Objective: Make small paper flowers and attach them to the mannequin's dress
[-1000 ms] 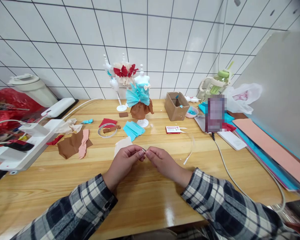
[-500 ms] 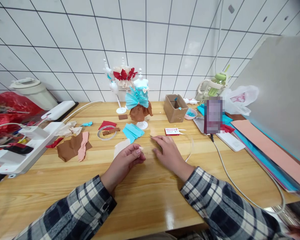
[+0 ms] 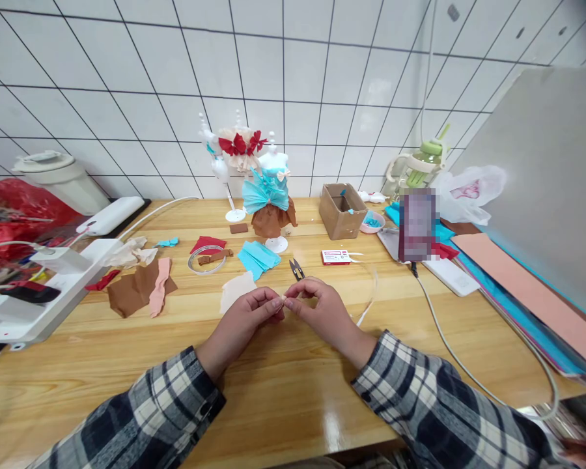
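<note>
My left hand (image 3: 251, 316) and my right hand (image 3: 322, 311) meet tip to tip over the middle of the wooden table. Between their thumbs and fingers they pinch a tiny cream piece of crepe paper (image 3: 283, 299), mostly covered by the fingertips. Just beyond my right hand lies a pair of dark thread snips (image 3: 297, 269). A flat cream paper sheet (image 3: 234, 290) rests beside my left hand, with folded blue crepe paper (image 3: 258, 258) behind it. Further back stands a small mannequin (image 3: 273, 159) in a blue top, a large blue bow and a brown skirt.
A cardboard box (image 3: 342, 218) and a red-and-white small box (image 3: 335, 257) stand right of the mannequin. A phone (image 3: 417, 225) with a cable is at the right. Left are brown paper (image 3: 137, 290), a coil of clear tubing (image 3: 194, 264) and a power strip (image 3: 53, 296).
My right hand has left the thread snips on the table and come back to my left hand. Its fingers now also pinch the cream piece of crepe paper.
</note>
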`<state>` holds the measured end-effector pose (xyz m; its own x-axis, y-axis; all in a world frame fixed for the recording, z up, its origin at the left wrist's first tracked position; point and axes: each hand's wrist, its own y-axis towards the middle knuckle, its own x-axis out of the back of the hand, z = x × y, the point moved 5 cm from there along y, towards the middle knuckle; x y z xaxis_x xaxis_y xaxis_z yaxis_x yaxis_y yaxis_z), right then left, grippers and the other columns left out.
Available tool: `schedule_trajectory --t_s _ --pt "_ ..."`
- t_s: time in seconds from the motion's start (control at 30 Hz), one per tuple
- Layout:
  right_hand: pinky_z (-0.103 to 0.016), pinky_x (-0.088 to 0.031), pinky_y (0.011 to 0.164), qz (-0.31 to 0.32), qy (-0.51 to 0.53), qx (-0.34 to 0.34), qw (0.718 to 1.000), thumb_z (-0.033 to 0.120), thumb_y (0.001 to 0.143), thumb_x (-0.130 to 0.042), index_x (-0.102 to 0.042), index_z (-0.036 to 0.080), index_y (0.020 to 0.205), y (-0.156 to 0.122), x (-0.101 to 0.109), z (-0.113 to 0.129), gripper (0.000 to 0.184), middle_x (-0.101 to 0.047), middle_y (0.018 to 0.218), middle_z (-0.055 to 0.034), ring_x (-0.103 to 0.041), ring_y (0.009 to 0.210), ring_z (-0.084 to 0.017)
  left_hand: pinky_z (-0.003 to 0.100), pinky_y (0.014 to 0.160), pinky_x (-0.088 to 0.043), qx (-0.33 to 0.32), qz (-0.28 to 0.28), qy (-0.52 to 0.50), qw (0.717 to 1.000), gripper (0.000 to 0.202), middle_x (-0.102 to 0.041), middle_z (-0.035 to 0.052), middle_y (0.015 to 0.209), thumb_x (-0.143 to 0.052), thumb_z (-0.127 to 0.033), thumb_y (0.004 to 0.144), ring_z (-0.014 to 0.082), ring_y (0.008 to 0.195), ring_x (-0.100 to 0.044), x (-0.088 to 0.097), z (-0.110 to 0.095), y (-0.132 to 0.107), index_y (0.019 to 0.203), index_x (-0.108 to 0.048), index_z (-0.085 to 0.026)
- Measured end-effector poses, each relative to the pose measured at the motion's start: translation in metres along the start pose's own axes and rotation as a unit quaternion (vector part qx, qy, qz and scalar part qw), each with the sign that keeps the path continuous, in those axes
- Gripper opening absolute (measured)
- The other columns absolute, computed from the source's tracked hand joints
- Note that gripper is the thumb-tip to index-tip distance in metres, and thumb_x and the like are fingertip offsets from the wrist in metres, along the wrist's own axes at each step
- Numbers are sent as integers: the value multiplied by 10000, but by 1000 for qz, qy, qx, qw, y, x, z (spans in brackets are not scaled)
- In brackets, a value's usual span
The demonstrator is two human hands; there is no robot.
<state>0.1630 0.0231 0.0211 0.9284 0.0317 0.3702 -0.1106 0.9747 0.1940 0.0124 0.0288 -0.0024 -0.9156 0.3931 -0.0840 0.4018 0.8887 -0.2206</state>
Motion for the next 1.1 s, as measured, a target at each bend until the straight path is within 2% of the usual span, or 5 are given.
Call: schedule_trajectory --t_s 0.3,0.47,0.7,0.87,1.1 --pt "-270 -439 673 15 63 -52 997 276 789 -624 -672 175 809 3 0 -13 114 -641 765 -13 -544 702 -137 287 744 -472 11 -3 -66 998 276 -672 59 901 -684 -413 754 182 842 -594 0 -1 -2 861 -700 -159" --pt "-263 -433 664 16 15 -15 1000 261 802 -622 -686 188 791 2 1 -8 97 -615 772 -12 -535 711 -134 239 667 -424 2 -21 29 999 232 -645 4 728 -760 -344 677 118 664 -532 2 -1 -2 805 -705 -158" --pt "-259 -446 674 23 7 12 1000 269 804 -646 -704 188 778 2 0 -4 103 -637 779 -26 -533 709 -131 241 651 -415 -9 -7 52 999 263 -632 11 697 -713 -408 705 128 658 -524 1 -4 -2 752 -695 -150" --pt "-250 -448 612 -3 38 -15 999 306 749 -698 -674 188 1010 1 2 -6 288 -642 829 -12 -495 613 -102 228 648 -405 -13 -34 75 997 273 -632 -5 693 -715 -411 702 116 656 -516 3 -6 -2 775 -688 -150" --pt "-253 -444 635 38 49 -27 998 289 764 -655 -674 181 772 0 -4 -8 109 -653 719 -9 -546 658 -124 240 680 -425 -36 -41 103 993 241 -660 3 718 -723 -387 698 129 688 -546 7 -9 -1 766 -699 -157"
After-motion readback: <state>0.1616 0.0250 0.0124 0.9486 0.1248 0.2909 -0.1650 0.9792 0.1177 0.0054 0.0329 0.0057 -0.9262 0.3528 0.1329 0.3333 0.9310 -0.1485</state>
